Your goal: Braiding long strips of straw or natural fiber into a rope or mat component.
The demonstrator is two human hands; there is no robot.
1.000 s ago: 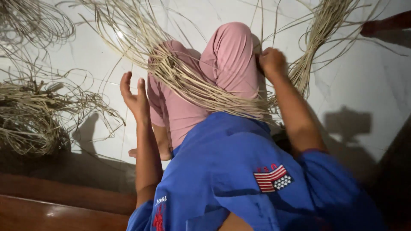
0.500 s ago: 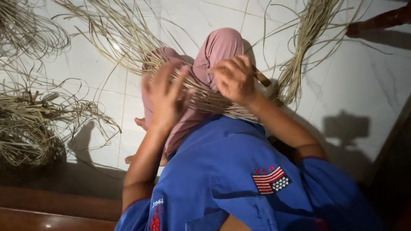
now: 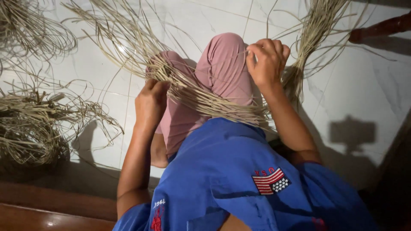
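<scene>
A long bundle of pale straw-like strips [image 3: 201,96] lies across my lap, over my pink trousers [image 3: 222,72], and fans out to the upper left and upper right. My left hand [image 3: 150,102] rests on the bundle beside my left knee, fingers pressed into the strips. My right hand [image 3: 267,60] is raised above my right knee with its fingers curled; it seems to pinch a thin strip, though the strip is hard to make out. A blue shirt [image 3: 239,179] fills the lower middle of the view.
More strips lie in a loose pile [image 3: 30,128] on the white tiled floor [image 3: 359,85] at the left, with a coil [image 3: 30,30] at the top left. A wooden step edge [image 3: 51,209] runs along the bottom left. A dark wooden leg [image 3: 381,28] shows at the top right.
My left hand has dropped from the air onto the bundle by my left knee. My right hand has moved back right and stays raised over the right knee.
</scene>
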